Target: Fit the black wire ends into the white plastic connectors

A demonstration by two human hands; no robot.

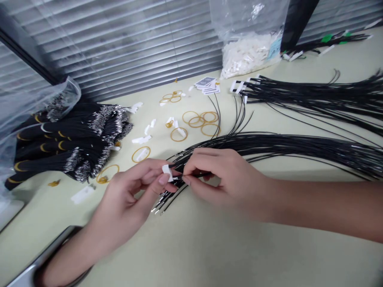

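Between the thumb and fingers of my left hand (134, 199) is a small white connector housing (168, 173), tilted. My right hand (221, 175) pinches a thin black wire (179, 177) close to its end, which meets or nearly meets the housing; I cannot tell how far in it sits. Under and behind both hands runs a long bundle of black wires (278, 144), with bare metal terminals (157, 210) at the ends sticking out below my left fingers.
Rubber bands (178, 134) and loose white housings (141, 139) lie behind my hands. Banded black wire bundles (60, 145) are at left. A bag of white parts (251, 54) stands at the back, near wires with white connectors (311, 93). A grey-edged device (44, 255) lies under my left forearm.
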